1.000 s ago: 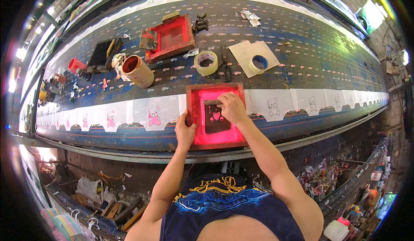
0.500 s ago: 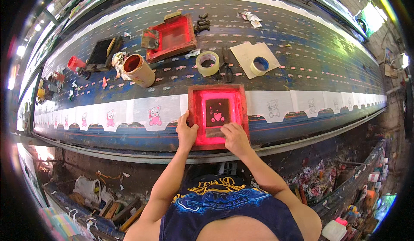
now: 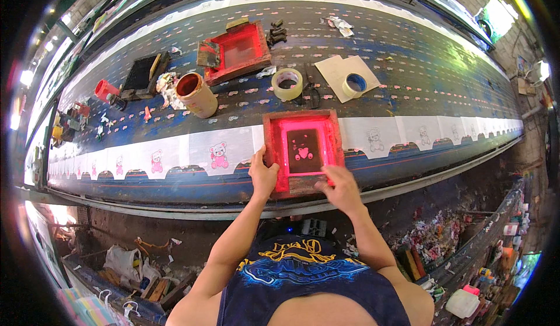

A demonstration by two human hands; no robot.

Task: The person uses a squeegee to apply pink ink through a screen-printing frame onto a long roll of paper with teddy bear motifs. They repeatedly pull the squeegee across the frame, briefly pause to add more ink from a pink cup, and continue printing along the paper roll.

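Note:
A small screen printing frame (image 3: 270,136), wooden and stained red, lies over a row of white printed cloth pieces (image 3: 192,149). Bright pink ink rings its dark mesh (image 3: 303,160), where a pink heart and paw shapes show. My left hand (image 3: 263,173) grips the frame's left side, thumb over the rim. At the lower right corner, my right hand (image 3: 343,189) has its fingers bent round the frame's edge, slightly blurred. A squeegee (image 3: 304,183), grey-brown, lies along the bottom inside the frame, its right end close to my right thumb.
Beyond are a red-stained second frame (image 3: 238,52), an ink tub (image 3: 198,100), clear tape (image 3: 287,86), scissors (image 3: 312,95), and cardboard (image 3: 332,72) bearing a blue-cored tape roll (image 3: 353,86). A black frame (image 3: 140,75) sits far left. The table's metal edge (image 3: 192,213) runs in front of me.
My right hand has slid right, off the squeegee's middle to the frame's lower right corner. The squeegee sits at the frame's bottom edge. My left hand keeps its place on the frame.

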